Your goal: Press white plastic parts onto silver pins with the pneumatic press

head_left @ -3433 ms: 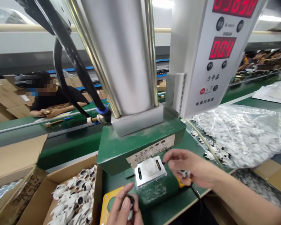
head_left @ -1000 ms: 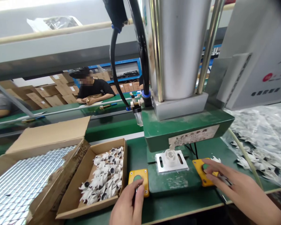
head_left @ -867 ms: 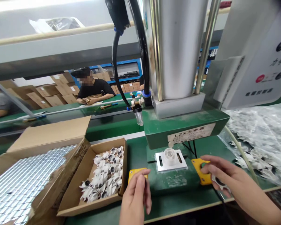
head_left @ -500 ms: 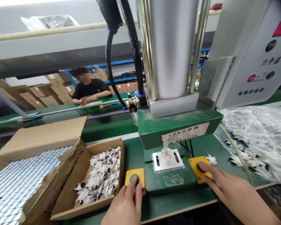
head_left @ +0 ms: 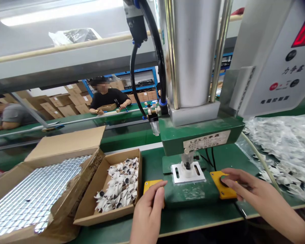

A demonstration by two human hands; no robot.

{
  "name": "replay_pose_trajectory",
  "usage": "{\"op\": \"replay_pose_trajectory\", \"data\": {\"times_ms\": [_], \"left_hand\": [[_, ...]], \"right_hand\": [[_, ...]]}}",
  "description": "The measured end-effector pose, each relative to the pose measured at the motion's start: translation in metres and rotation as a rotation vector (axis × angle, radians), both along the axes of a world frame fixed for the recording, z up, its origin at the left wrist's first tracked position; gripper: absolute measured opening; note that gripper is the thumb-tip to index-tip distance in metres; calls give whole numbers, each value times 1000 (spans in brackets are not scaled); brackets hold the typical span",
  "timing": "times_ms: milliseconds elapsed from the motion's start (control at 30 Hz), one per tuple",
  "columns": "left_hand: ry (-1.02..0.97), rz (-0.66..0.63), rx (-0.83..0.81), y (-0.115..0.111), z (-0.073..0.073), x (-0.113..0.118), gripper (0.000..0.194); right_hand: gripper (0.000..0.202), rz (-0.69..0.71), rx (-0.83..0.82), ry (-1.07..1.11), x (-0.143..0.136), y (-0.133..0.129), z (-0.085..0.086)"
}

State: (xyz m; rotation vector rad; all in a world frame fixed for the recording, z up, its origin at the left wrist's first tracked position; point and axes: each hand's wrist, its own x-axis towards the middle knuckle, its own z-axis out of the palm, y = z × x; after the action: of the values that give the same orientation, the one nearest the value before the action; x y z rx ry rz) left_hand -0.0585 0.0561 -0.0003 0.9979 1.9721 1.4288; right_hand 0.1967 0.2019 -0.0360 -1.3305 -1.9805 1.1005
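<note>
**Two bare hands at the button boxes of a green press**

The left hand (head_left: 147, 211) is over a flat yellow button box (head_left: 150, 184), its thumb and forefinger close together; whether it holds anything cannot be told. The right hand (head_left: 247, 186) is at the matching yellow box (head_left: 226, 190), thumb and forefinger narrowly parted beside its round button (head_left: 223, 180). Its other fingers are curled, and what they may hold is hidden.

Between the boxes, a shiny flat metal plate (head_left: 182, 179) with two rounded slots lies on the green press base (head_left: 193, 196). At its middle is a round, whitish holder (head_left: 189, 172), with a small black piece (head_left: 187, 165) at its top, directly below the translucent press tip (head_left: 187, 156). Above rise a smooth silver cylinder (head_left: 195, 51) and polished round rods.

To the left, a shallow brown cardboard box (head_left: 105, 220) holds a loose heap of curved, finned white parts (head_left: 122, 186), some with dark round centres. Beside it, a torn-edged carton (head_left: 66, 206) holds rows of glossy silvery pieces (head_left: 40, 193). At right, crinkled clear plastic (head_left: 284, 135) covers more white parts. A person (head_left: 108, 96) in black sits beyond.
</note>
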Motion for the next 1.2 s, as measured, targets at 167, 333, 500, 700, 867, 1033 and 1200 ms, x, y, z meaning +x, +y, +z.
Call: {"op": "replay_pose_trajectory", "data": {"times_ms": [167, 333, 500, 700, 867, 1033, 1200], "left_hand": [[-730, 75, 364, 35, 2, 27, 28], [-692, 83, 404, 56, -13, 36, 25], [-632, 64, 368, 57, -29, 33, 28], [-599, 31, 331, 59, -33, 30, 34], [-610, 31, 338, 55, -30, 35, 30], [-844, -50, 331, 22, -22, 35, 36], [-955, -101, 259, -15, -28, 27, 52]], "right_hand": [[45, -23, -616, 640, -21, -4, 25], [42, 149, -727, 778, -48, -1, 53], [27, 336, -570, 751, -87, 8, 68], [27, 489, -555, 740, -115, 14, 69], [33, 468, -530, 452, -108, 10, 73], [47, 439, -552, 297, -104, -8, 76], [45, 594, -726, 306, -154, -30, 81]]}}
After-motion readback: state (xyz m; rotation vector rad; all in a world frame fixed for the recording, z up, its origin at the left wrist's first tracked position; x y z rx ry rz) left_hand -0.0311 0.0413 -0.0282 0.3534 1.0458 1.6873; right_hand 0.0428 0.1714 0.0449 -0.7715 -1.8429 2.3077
